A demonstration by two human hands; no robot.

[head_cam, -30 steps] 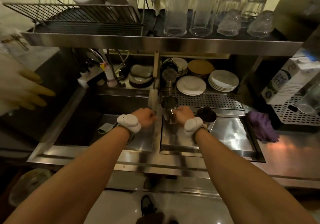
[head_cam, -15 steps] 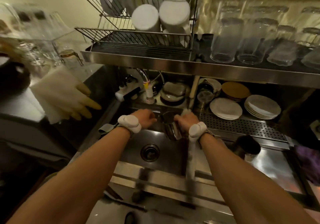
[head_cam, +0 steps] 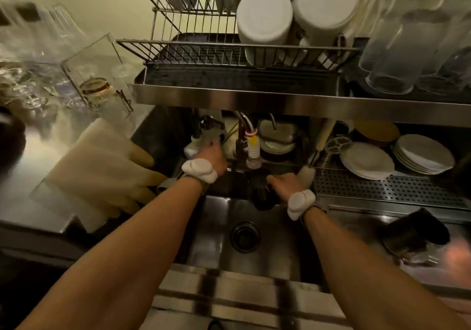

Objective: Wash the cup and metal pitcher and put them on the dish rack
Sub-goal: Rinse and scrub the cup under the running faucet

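While right hand [head_cam: 283, 185] grips metal pitcher [head_cam: 262, 194], left hand [head_cam: 213, 153] at tap lever [head_cam: 209, 129], grip unclear.

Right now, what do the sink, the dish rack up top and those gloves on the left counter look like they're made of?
Sink: stainless steel by the look, brushed grey with streaky reflections. Dish rack: thin shiny metal wire, chromed or steel, I cannot tell which. Gloves: probably rubber or latex, matt pale yellow with limp fingers.

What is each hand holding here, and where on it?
Right hand grips the metal pitcher at its side; left hand is at the tap handle, grip unclear.
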